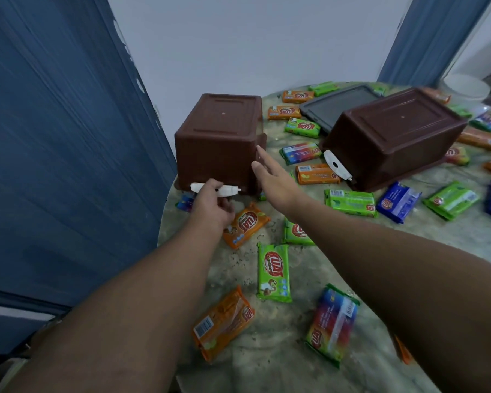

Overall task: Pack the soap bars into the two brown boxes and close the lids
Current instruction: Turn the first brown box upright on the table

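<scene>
Gripping white latch (216, 189) of upturned left box (219, 140), centre frame: left hand (210, 205). Right hand (270, 177) flat-fingered against box's right side. Soap bars (273, 272) scattered nearer on table (281, 361).

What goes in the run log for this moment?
left hand grips white latch of near brown box | right hand open at its side | both boxes upside down | soap bars unpacked

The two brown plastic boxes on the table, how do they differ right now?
The left brown plastic box sits at the table's edge, with the left hand gripping its white latch and the right hand open against its side. The right brown plastic box is darker, untouched and tilted, one edge propped on soap bars beside the grey lid. Both lie upside down, bases up.
</scene>
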Demonstrator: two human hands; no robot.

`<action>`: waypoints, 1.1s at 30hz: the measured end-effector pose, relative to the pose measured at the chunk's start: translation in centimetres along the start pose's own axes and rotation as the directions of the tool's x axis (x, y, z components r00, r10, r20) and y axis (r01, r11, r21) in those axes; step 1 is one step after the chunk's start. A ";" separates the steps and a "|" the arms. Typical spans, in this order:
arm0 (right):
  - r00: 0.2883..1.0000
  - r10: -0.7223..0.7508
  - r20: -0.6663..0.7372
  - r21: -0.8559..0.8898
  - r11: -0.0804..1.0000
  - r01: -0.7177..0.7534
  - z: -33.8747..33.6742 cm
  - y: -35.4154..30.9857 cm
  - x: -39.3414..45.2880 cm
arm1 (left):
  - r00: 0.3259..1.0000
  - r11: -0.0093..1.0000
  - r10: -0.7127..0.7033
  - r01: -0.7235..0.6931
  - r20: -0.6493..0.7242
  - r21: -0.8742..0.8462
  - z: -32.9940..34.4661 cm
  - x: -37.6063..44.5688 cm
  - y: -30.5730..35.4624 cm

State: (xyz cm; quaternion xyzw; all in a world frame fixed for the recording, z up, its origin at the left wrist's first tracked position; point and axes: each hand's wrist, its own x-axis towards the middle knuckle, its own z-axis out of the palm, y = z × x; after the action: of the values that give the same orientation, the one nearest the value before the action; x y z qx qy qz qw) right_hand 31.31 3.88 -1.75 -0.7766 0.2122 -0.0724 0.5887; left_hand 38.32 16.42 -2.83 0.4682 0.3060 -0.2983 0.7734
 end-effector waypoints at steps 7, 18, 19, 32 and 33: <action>0.999 0.014 -0.050 0.039 0.999 -0.012 -2.1 -0.8 -0.2 | 0.982 0.984 0.175 -0.177 0.070 0.025 1.2 -3.2 2.4; 0.963 0.217 -0.162 0.376 0.916 -0.143 -4.8 -1.0 -0.3 | 0.890 0.909 0.329 -0.389 0.314 0.150 -4.7 -1.6 6.1; 0.955 0.223 -0.193 0.418 0.900 -0.126 -5.2 -1.0 -0.3 | 0.875 0.886 0.344 -0.423 0.341 0.189 -5.0 -2.3 6.1; 0.977 0.214 -0.018 0.643 0.751 -0.153 -12.7 -0.4 -6.6 | 0.768 0.745 0.504 -0.618 0.395 0.251 -6.8 -10.7 1.8; 0.977 0.212 0.013 0.650 0.741 -0.169 -13.2 -0.2 -7.4 | 0.768 0.754 0.515 -0.617 0.381 0.225 -7.0 -10.9 1.3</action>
State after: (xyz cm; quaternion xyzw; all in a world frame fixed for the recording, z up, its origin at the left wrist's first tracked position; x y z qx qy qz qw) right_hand 19.95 -4.71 3.33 -0.4971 0.2703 -0.1046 0.8179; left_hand 31.04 25.22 3.42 0.6145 -0.0267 -0.1614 0.7718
